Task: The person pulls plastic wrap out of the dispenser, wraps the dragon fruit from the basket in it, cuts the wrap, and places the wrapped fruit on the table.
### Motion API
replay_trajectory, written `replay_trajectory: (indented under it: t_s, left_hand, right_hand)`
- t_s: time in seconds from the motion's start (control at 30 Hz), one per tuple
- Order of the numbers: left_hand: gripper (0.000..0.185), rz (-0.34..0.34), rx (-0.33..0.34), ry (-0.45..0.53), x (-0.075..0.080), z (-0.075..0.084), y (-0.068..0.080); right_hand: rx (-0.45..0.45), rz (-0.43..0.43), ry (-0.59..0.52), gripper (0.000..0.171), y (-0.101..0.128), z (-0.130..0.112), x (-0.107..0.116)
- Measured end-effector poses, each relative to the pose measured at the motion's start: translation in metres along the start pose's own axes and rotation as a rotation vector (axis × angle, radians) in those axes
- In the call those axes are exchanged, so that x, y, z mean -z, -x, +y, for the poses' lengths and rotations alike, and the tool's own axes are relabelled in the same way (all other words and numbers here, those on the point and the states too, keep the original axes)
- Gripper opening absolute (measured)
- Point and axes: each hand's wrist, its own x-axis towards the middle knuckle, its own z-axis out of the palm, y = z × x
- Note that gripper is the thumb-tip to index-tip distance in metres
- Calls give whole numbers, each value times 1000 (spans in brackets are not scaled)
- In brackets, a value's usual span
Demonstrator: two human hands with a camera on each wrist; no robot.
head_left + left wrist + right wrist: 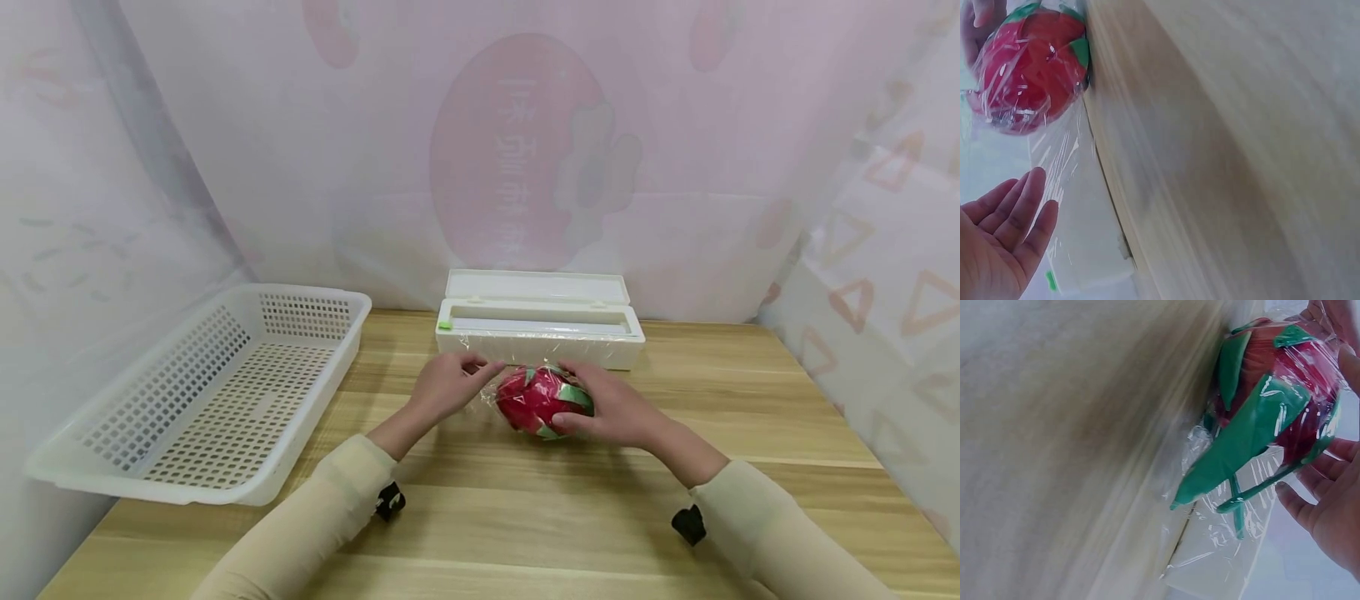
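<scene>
Beige sleeves enter from the bottom of the frame, each with a black strap at the wrist. At the centre, the right hand curls around a red fruit with green scales, which lies on the table covered in film. Just left of it, the left hand is open with relaxed fingers that touch the loose film. Right behind the fruit stands a white dispenser with its lid up. At the left, a white basket hangs partly over the table edge.
</scene>
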Motion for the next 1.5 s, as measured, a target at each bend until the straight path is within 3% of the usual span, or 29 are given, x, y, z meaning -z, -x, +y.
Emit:
replay_trajectory:
  t_s: [0.37,0.57,0.8,1.0,1.27,1.5]
  left_hand:
    - [45,191,4,85,13,-17,-6]
    - [43,223,56,128,15,-26,-9]
    - [59,257,111,130,18,-33,-14]
    - [70,254,149,105,21,-36,-21]
    - [78,164,192,137,20,-44,-31]
    - [80,140,210,132,16,-51,-44]
  right_hand:
    - [-15,34,4,81,-10,-4,14]
    - [7,58,3,72,-22,-4,19]
    - [15,90,22,66,-40,-11,26]
    - [28,89,35,62,-61,-18,30]
    - [-5,43,74,56,-86,-33,28]
    - [18,35,115,54,-110,-44,22]
